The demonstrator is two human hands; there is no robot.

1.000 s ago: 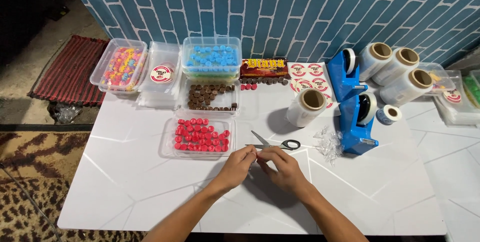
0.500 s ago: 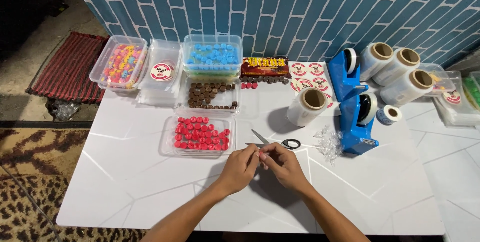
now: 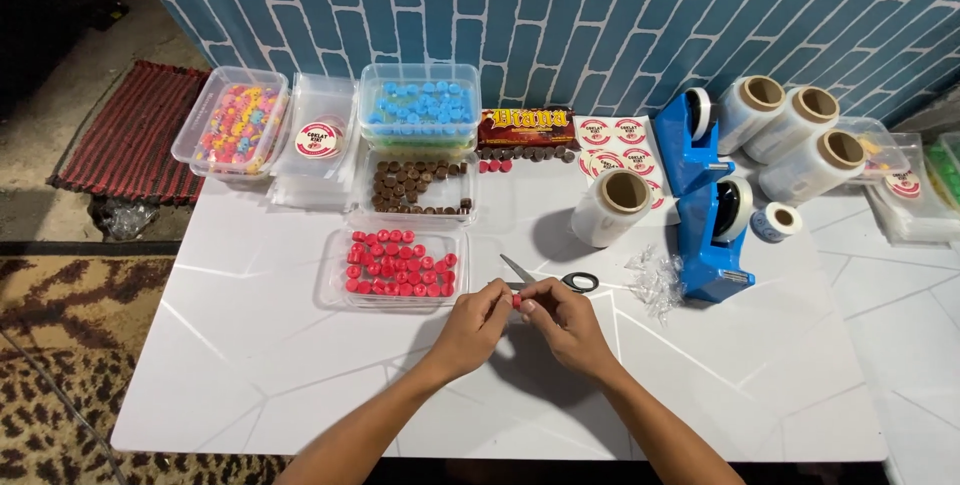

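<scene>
Both forearms come in from the near edge of the worktop (image 3: 250,365) and angle toward each other, so that the hands meet a little above its middle. The left hand (image 3: 472,330) is curled, knuckles up, its fingertips pinched on one end of a small red piece (image 3: 516,299). The right hand (image 3: 566,323) mirrors it, fingers bent and closed on the other end, thumb tucked underneath. The red piece sits between the two sets of fingertips, just above the worktop surface, near its middle. Just beyond the hands lie scissors (image 3: 560,280) with black handles, blades pointing toward the left edge. To the left of these stands a clear tray of red pieces (image 3: 398,267). A blue tape dispenser (image 3: 715,235) stands toward the right edge, with crumpled clear wrappers (image 3: 655,280) beside it.
</scene>
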